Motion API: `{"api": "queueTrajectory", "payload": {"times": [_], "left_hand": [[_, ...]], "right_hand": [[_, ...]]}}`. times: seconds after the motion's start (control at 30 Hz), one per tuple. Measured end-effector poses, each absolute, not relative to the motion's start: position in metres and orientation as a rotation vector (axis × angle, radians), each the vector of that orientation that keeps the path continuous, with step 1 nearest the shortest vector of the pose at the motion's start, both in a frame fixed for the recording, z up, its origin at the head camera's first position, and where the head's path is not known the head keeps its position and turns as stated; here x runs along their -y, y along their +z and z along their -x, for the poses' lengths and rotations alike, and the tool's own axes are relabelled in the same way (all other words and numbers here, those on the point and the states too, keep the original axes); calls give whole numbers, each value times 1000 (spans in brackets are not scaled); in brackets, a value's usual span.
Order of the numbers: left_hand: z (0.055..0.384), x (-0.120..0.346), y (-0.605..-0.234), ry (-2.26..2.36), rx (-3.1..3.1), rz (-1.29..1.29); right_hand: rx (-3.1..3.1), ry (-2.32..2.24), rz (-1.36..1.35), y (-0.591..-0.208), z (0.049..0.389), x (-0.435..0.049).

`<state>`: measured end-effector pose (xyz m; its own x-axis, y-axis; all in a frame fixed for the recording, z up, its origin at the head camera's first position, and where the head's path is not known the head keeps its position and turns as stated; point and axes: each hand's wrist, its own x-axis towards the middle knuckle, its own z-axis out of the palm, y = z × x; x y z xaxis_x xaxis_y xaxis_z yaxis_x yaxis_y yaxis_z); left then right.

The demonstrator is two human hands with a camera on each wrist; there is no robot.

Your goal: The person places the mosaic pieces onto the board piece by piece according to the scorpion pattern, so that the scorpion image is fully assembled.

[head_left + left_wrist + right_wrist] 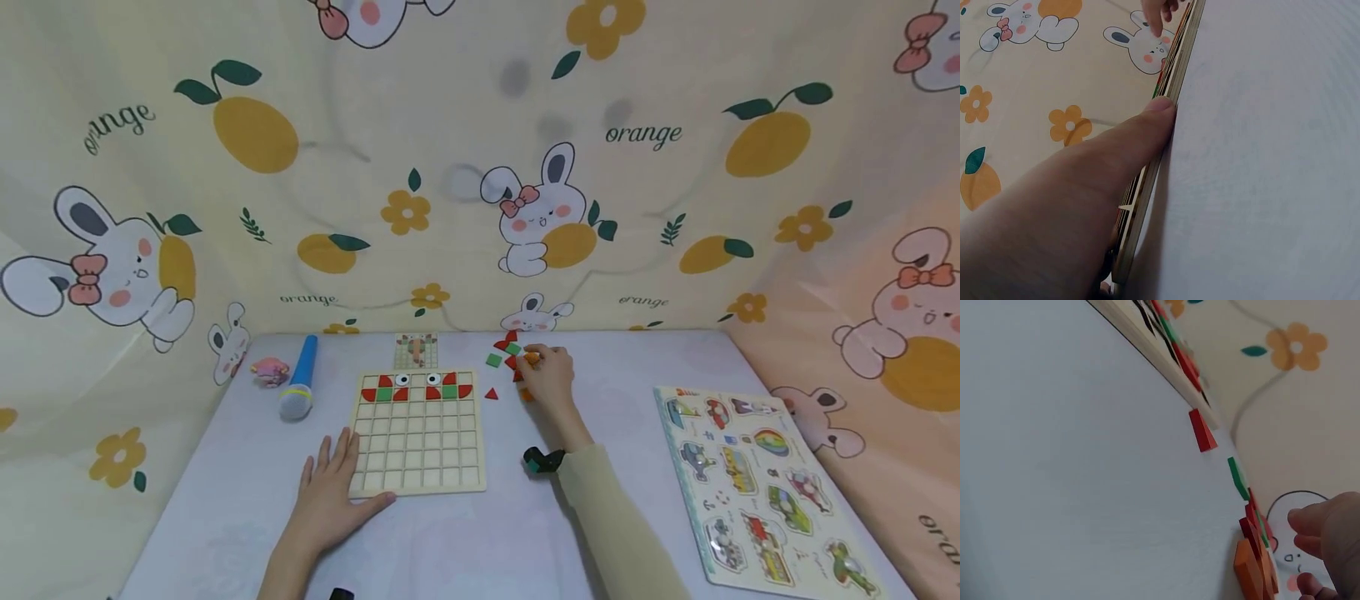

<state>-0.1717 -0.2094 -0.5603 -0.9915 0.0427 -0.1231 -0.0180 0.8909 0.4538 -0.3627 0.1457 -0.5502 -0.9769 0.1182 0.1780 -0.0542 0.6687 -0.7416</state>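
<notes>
My left hand lies with spread fingers at the lower left corner of a wooden grid board. In the left wrist view its thumb rests along the board's edge. Red and green pieces and two white eye pieces fill parts of the board's top rows. My right hand reaches over loose pieces right of the board, fingertips beside an orange piece. In the right wrist view its fingers stand apart from the thumb above the pile, and I see nothing between them. An orange block lies below.
A small pattern card stands behind the board. A red triangle and a green square lie near the pile. At the left are a blue toy microphone and a pink toy. A picture puzzle board lies at the right.
</notes>
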Motion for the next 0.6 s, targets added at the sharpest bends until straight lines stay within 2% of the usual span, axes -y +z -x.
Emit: {"api": "queueTrajectory", "payload": {"times": [0.23, 0.6], "left_hand": [[168, 210, -562, 711, -2927, -26], [172, 211, -560, 704, -2918, -5]], "right_hand": [[2819, 1083, -3, -549, 383, -130], [2913, 944, -109, -555, 386, -114]]}}
